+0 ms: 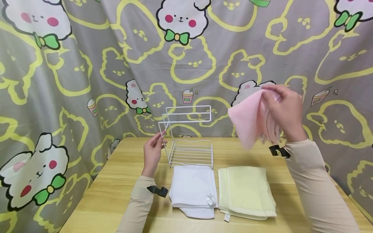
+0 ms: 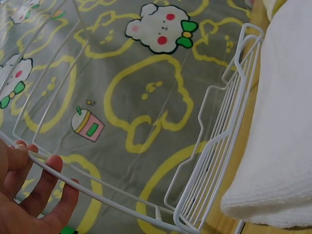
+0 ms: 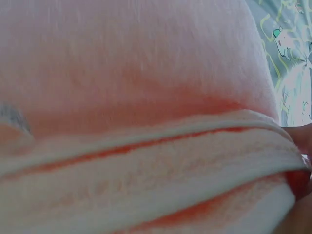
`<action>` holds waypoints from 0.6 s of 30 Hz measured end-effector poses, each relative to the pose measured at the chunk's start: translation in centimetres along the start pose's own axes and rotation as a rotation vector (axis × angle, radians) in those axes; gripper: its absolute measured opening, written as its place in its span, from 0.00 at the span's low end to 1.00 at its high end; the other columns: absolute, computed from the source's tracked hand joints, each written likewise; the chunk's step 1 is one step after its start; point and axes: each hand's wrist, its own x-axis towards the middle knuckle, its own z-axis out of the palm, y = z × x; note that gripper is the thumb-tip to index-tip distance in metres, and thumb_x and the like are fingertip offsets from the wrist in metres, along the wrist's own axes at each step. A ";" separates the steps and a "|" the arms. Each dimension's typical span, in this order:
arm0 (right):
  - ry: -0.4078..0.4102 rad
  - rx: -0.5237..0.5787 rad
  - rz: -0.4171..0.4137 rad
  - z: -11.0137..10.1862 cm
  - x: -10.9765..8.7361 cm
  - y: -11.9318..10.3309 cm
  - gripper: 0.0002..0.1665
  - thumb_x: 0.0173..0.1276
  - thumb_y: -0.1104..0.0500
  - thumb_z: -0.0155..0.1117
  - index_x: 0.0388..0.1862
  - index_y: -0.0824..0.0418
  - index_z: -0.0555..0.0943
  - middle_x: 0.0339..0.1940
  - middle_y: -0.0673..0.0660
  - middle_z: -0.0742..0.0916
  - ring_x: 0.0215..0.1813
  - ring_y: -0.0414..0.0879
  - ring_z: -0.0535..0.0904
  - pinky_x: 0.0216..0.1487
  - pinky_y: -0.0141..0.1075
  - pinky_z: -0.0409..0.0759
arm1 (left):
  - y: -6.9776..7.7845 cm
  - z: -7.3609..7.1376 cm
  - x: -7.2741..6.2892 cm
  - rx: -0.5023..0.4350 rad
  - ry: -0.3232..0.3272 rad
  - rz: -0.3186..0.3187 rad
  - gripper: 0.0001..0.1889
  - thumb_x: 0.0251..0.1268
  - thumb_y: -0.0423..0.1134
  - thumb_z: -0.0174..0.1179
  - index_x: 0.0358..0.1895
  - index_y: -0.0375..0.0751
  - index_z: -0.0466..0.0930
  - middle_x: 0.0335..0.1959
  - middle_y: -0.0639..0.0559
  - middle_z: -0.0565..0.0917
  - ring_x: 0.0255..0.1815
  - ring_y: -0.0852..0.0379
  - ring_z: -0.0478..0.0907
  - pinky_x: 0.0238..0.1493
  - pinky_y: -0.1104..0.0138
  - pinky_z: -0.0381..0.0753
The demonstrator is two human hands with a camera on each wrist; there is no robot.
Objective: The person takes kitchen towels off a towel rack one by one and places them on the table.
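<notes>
A white wire rack (image 1: 190,153) stands on the table, with a slatted base and a railed loop at its top. My left hand (image 1: 152,150) holds the rack's left upright, its fingers curled round the wire (image 2: 97,195) in the left wrist view. High on the right, my right hand (image 1: 287,110) pinches a pink towel (image 1: 246,116) at its upper edge. The towel hangs down in folds, and its layered edges fill most of the right wrist view. In front of the rack lies a folded white towel (image 1: 193,191); a folded pale yellow towel (image 1: 246,192) lies to its right.
The wooden table (image 1: 110,187) runs back to a grey curtain (image 1: 140,71) printed with cartoon animals. The white towel lies close against the rack's front edge. A small tag (image 1: 227,218) sticks out from under the yellow towel.
</notes>
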 end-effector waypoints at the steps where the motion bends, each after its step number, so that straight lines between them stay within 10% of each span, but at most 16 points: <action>1: -0.021 -0.008 -0.009 0.0 -0.2 0.2 0.16 0.71 0.52 0.67 0.51 0.57 0.90 0.52 0.61 0.90 0.42 0.26 0.75 0.38 0.21 0.69 | 0.0 0.0 0.0 0.000 0.001 -0.001 0.14 0.77 0.37 0.59 0.60 0.43 0.85 0.53 0.47 0.88 0.44 0.52 0.86 0.50 0.65 0.89; 18: -0.420 0.064 0.063 2.9 -4.5 4.6 0.20 0.76 0.47 0.65 0.57 0.58 0.86 0.57 0.60 0.88 0.51 0.30 0.76 0.45 0.16 0.72 | -0.2 0.0 0.1 -0.002 0.002 -0.010 0.14 0.77 0.36 0.58 0.60 0.41 0.84 0.58 0.45 0.86 0.41 0.60 0.85 0.49 0.68 0.89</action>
